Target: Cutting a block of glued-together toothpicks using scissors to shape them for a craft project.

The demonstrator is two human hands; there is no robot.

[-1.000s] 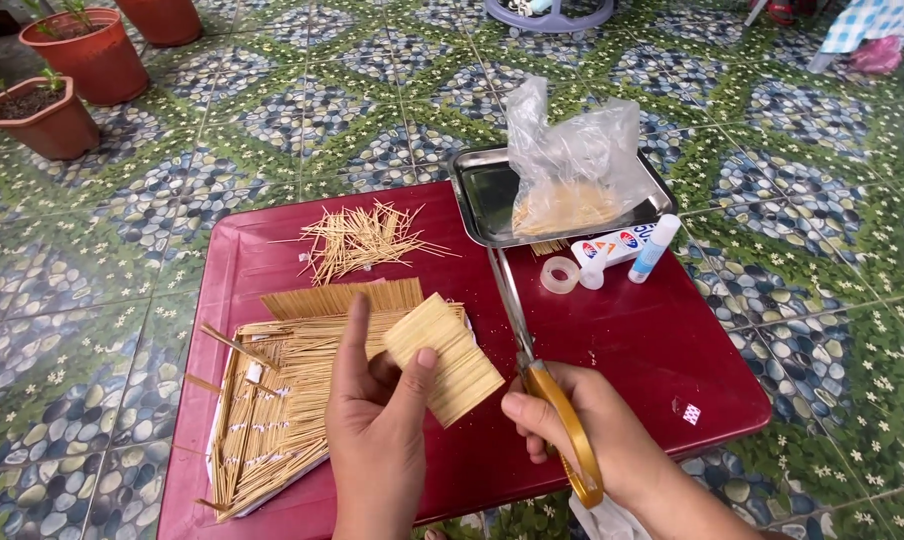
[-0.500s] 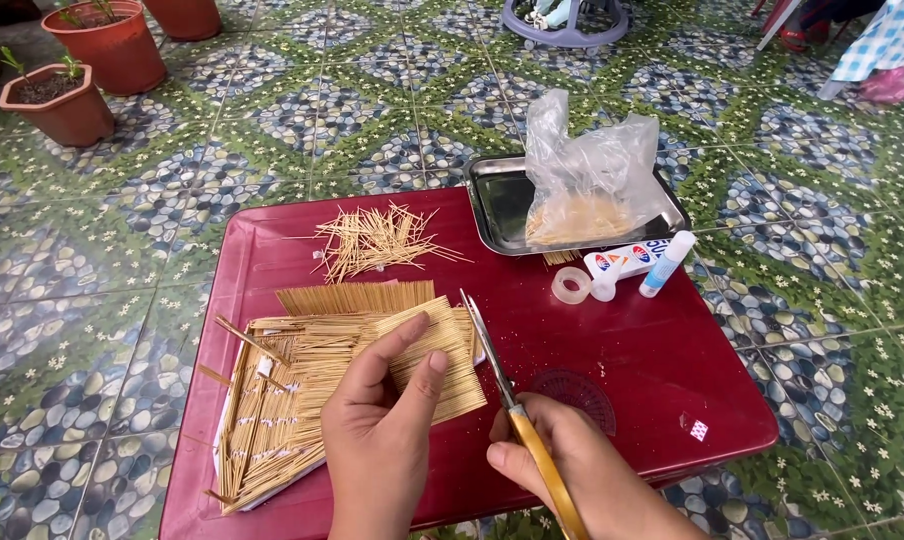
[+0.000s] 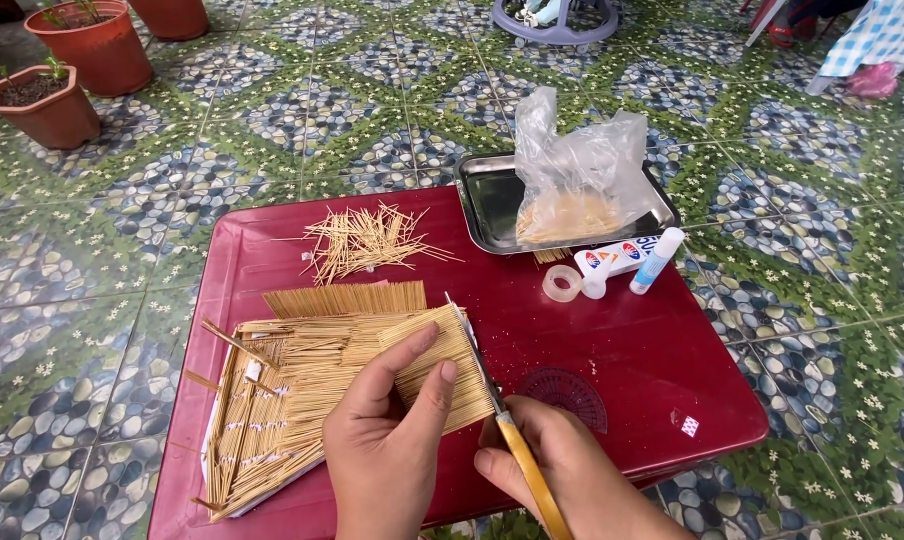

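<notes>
My left hand [image 3: 387, 445] pinches a flat panel of glued toothpicks [image 3: 437, 362] between thumb and fingers, held low over the table. My right hand [image 3: 562, 475] grips yellow-handled scissors [image 3: 492, 400] whose blades run along the panel's right edge. Under and left of the panel lies a larger toothpick structure [image 3: 272, 400] on white card. A second toothpick panel [image 3: 344, 298] lies just behind it.
All of this sits on a dark red low table [image 3: 612, 350]. Loose toothpicks [image 3: 362, 240] are heaped at the back. A steel tray [image 3: 482, 195] holds a plastic bag of toothpicks [image 3: 572, 175]. A tape roll [image 3: 561, 283], glue bottles [image 3: 655, 260] and terracotta pots [image 3: 42, 105] are around.
The left hand lowered the panel from tilted up to nearly flat. The scissors swung in from the right, and their blades now lie against the panel's right edge.
</notes>
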